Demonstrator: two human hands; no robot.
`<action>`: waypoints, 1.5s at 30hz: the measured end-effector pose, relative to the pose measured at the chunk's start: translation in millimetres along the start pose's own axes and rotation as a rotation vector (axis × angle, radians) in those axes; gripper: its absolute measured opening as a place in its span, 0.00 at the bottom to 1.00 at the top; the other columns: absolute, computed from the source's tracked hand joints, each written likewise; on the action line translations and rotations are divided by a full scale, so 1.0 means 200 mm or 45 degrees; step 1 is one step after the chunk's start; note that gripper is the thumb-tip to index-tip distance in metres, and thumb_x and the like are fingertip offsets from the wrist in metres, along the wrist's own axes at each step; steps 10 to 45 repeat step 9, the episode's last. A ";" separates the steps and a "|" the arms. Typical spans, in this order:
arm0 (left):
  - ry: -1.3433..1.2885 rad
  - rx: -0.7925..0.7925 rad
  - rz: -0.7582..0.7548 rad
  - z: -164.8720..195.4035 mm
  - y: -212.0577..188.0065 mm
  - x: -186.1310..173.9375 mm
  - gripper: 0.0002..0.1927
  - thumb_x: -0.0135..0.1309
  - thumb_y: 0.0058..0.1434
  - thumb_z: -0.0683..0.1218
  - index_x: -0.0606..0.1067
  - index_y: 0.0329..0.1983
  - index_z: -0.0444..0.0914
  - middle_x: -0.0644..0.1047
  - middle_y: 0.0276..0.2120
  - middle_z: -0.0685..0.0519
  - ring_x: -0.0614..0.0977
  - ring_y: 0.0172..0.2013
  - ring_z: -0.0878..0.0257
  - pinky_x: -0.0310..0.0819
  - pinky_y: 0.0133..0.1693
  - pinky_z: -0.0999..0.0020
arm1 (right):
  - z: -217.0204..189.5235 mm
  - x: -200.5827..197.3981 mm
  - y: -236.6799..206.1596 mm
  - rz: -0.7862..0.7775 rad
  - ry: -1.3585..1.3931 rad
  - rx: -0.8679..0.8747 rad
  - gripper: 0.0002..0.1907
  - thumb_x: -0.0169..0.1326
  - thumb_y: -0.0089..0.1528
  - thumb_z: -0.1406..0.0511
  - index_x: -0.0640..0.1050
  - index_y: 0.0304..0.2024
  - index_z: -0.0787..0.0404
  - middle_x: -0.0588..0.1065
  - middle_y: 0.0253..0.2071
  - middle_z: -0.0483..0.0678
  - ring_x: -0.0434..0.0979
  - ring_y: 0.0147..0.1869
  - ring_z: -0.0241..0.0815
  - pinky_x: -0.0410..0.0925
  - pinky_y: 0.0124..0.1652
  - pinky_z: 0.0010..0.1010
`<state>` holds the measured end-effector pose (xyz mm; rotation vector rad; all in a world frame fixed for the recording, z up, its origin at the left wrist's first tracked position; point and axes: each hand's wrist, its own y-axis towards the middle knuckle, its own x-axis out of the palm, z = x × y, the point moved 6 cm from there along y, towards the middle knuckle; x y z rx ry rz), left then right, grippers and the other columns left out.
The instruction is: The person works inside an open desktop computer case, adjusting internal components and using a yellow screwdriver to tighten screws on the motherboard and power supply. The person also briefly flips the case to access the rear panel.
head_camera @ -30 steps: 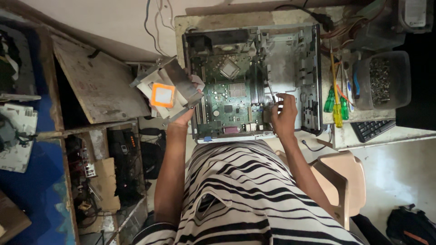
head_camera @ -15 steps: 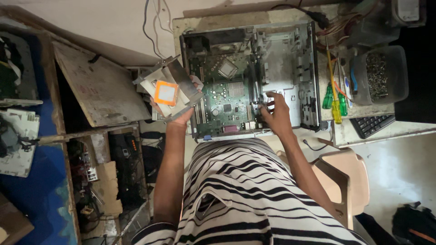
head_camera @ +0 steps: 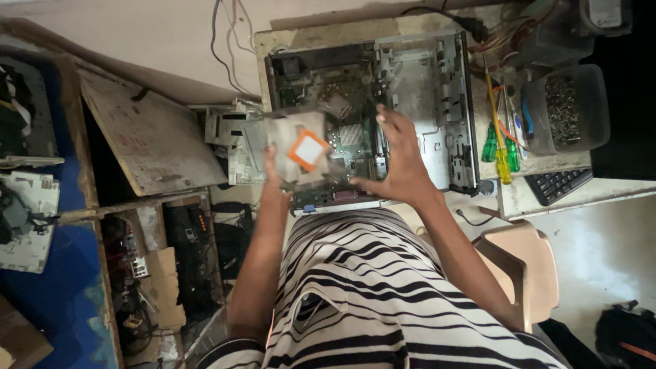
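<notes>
Left hand (head_camera: 273, 167) holds a grey metal drive unit (head_camera: 301, 147) with an orange-bordered white label (head_camera: 308, 150), lifted over the near-left corner of the open computer case (head_camera: 369, 116). Fingers are under and behind the unit and mostly hidden; looks like a wrap grip on its left edge, exact finger positions can't be read. Unit is motion-blurred and tilted.

Right hand (head_camera: 400, 160) is open, fingers spread and pointing away from the body, palm down above the case interior, just right of the unit. Its thumb reaches toward the unit's lower right edge; touching or not, can't tell.

Beneath both hands: green motherboard (head_camera: 348, 137) with a finned heatsink visible between the unit and the right fingers. Bare metal case wall (head_camera: 437, 102) lies to the right of the right fingers.

Case sits on a worn worktop (head_camera: 307, 34). Well right of the right fingers: green-handled and yellow-handled screwdrivers (head_camera: 499, 147), a clear plastic tub of screws (head_camera: 567, 109), a black keyboard (head_camera: 564, 184) on the corner. Left of the left fingers: a dusty slanted board (head_camera: 143, 137) and stacked scrap hardware (head_camera: 229, 147). Tan plastic chair (head_camera: 526, 263) near the right elbow.
</notes>
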<state>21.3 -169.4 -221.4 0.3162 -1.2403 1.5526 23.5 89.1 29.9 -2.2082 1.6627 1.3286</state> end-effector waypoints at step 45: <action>-0.328 -0.154 -0.708 -0.10 -0.31 0.60 0.50 0.46 0.60 0.77 0.63 0.75 0.41 0.71 0.65 0.37 0.77 0.58 0.36 0.64 0.59 0.27 | -0.15 -0.15 0.05 -0.147 0.121 0.017 0.68 0.76 0.47 0.45 0.47 0.78 0.45 0.53 0.77 0.59 0.55 0.81 0.62 0.57 0.75 0.52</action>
